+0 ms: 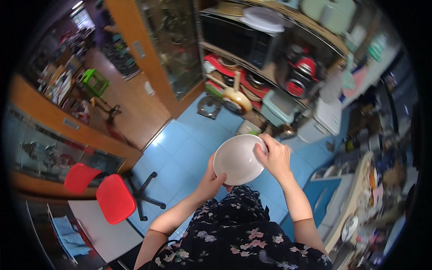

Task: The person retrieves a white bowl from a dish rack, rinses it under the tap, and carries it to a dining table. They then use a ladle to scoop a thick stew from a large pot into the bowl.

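Both of my hands hold a white ceramic bowl (pixel 238 160) in front of my body, its glossy inside facing up. My left hand (pixel 212 179) grips the lower left rim, thumb over the edge and fingers partly hidden beneath. On the upper right rim, my right hand (pixel 272 155) has its thumb on the inside and its fingers around the outside. The bowl looks empty.
Blue floor tiles (pixel 182 148) lie below. A red swivel chair (pixel 115 199) stands at left beside a table (pixel 108 233). Ahead, a metal shelf holds a microwave (pixel 233 38), with a pan (pixel 237 98) below. A cluttered counter (pixel 347 199) runs along the right. Another person (pixel 103 25) is beyond the doorway.
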`<control>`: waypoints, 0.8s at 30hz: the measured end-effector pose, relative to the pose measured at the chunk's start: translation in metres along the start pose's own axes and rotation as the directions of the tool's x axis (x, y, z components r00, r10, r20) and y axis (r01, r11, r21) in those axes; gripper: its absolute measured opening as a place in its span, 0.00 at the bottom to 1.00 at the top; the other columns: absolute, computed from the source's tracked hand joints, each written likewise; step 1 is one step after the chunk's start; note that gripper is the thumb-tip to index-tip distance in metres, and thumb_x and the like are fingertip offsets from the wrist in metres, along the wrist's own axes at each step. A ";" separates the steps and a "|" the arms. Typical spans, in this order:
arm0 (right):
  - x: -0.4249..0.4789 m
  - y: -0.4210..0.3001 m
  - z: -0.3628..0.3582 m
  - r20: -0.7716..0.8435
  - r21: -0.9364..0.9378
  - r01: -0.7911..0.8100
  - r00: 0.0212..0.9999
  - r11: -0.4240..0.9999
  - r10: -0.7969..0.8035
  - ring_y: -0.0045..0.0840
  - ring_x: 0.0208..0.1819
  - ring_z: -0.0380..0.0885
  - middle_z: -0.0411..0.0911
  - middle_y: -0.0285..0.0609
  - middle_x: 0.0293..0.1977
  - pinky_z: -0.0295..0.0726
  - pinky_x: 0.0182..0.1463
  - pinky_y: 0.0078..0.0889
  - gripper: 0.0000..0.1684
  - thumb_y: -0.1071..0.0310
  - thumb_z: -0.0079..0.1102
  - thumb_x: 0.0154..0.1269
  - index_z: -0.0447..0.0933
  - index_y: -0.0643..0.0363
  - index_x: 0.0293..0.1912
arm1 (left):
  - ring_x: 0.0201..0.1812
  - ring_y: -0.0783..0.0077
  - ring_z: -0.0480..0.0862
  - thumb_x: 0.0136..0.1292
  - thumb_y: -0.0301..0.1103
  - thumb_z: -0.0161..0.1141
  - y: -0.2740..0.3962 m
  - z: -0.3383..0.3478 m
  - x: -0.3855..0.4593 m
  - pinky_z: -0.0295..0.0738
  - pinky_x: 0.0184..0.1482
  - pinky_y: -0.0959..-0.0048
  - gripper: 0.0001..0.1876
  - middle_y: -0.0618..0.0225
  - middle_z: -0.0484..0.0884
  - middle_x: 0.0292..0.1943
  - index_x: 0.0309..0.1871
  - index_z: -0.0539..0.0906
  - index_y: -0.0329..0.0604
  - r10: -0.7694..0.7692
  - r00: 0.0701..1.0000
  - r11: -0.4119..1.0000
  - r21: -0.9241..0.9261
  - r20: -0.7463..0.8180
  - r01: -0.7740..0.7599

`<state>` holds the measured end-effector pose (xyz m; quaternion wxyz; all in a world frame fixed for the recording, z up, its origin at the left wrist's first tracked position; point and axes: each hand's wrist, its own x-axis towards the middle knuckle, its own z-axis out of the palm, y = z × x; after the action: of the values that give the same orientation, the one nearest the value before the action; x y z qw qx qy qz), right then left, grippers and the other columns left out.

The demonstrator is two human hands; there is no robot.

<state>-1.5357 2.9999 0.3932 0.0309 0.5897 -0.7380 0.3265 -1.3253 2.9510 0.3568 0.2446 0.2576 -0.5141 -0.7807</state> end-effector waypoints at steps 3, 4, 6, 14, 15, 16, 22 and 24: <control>0.068 -0.013 0.057 0.065 0.105 0.094 0.993 0.990 -0.101 0.37 0.25 0.80 0.81 0.42 0.29 0.76 0.28 0.38 0.15 0.68 0.56 0.54 0.78 0.50 0.44 | 0.37 0.64 0.82 0.59 0.18 0.42 0.018 -0.056 0.027 0.81 0.29 0.73 0.38 0.53 0.65 0.56 0.72 0.40 0.48 0.017 0.991 0.999 -0.030 -0.136 -0.021; 0.089 -0.015 0.078 0.085 0.146 0.129 0.986 0.981 -0.143 0.37 0.26 0.80 0.81 0.42 0.29 0.76 0.28 0.38 0.16 0.68 0.56 0.54 0.78 0.50 0.45 | 0.37 0.64 0.82 0.59 0.18 0.42 0.022 -0.076 0.037 0.82 0.29 0.73 0.38 0.53 0.65 0.56 0.72 0.40 0.48 0.018 0.981 0.999 -0.032 -0.191 -0.025; 0.139 -0.023 0.112 0.159 0.223 0.206 0.957 0.953 -0.244 0.37 0.26 0.80 0.81 0.41 0.31 0.77 0.29 0.39 0.20 0.68 0.56 0.54 0.78 0.48 0.49 | 0.37 0.63 0.82 0.59 0.18 0.42 0.035 -0.110 0.055 0.82 0.29 0.72 0.38 0.52 0.65 0.56 0.71 0.40 0.49 0.010 0.954 0.997 -0.065 -0.299 -0.031; 0.298 -0.164 0.320 0.345 0.556 0.474 0.615 0.682 -0.709 0.40 0.31 0.80 0.81 0.46 0.31 0.79 0.34 0.39 0.18 0.65 0.57 0.56 0.78 0.49 0.49 | 0.30 0.62 0.83 0.61 0.20 0.41 0.069 -0.259 0.066 0.83 0.26 0.70 0.36 0.48 0.69 0.52 0.70 0.41 0.47 0.092 0.584 0.975 -0.046 -0.806 -0.216; 0.308 -0.186 0.345 0.329 0.636 0.491 0.525 0.595 -0.785 0.40 0.29 0.80 0.81 0.46 0.30 0.79 0.33 0.40 0.19 0.66 0.56 0.56 0.77 0.49 0.50 | 0.30 0.62 0.83 0.60 0.19 0.41 0.066 -0.275 0.056 0.83 0.25 0.70 0.36 0.49 0.71 0.50 0.70 0.42 0.46 0.038 0.519 0.972 -0.089 -0.854 -0.217; 0.319 -0.211 0.372 0.302 0.707 0.494 0.435 0.505 -0.848 0.41 0.28 0.79 0.81 0.46 0.29 0.79 0.32 0.40 0.20 0.66 0.56 0.57 0.77 0.50 0.51 | 0.29 0.62 0.83 0.59 0.19 0.41 0.065 -0.295 0.041 0.83 0.25 0.70 0.35 0.49 0.73 0.49 0.70 0.42 0.45 -0.003 0.459 0.962 -0.127 -0.889 -0.240; 0.392 -0.327 0.503 0.417 0.797 0.372 0.232 0.476 -0.879 0.45 0.35 0.80 0.81 0.50 0.35 0.79 0.41 0.45 0.20 0.65 0.50 0.61 0.76 0.48 0.53 | 0.28 0.58 0.83 0.50 0.18 0.41 0.076 -0.416 0.002 0.82 0.22 0.68 0.36 0.45 0.75 0.46 0.67 0.49 0.41 -0.234 0.116 0.864 -0.261 -0.965 -0.431; 0.419 -0.353 0.532 0.564 0.715 0.359 0.210 0.600 -0.799 0.45 0.39 0.80 0.81 0.51 0.38 0.78 0.44 0.46 0.20 0.60 0.46 0.64 0.76 0.48 0.54 | 0.29 0.56 0.83 0.49 0.19 0.42 0.099 -0.467 0.010 0.82 0.22 0.66 0.36 0.44 0.75 0.47 0.66 0.50 0.40 -0.277 0.120 0.822 -0.300 -0.953 -0.483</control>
<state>-1.1673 2.3360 0.3130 -0.3458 0.8944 -0.2639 0.1042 -1.0154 2.5937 0.2890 0.6403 0.5836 0.0123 -0.4993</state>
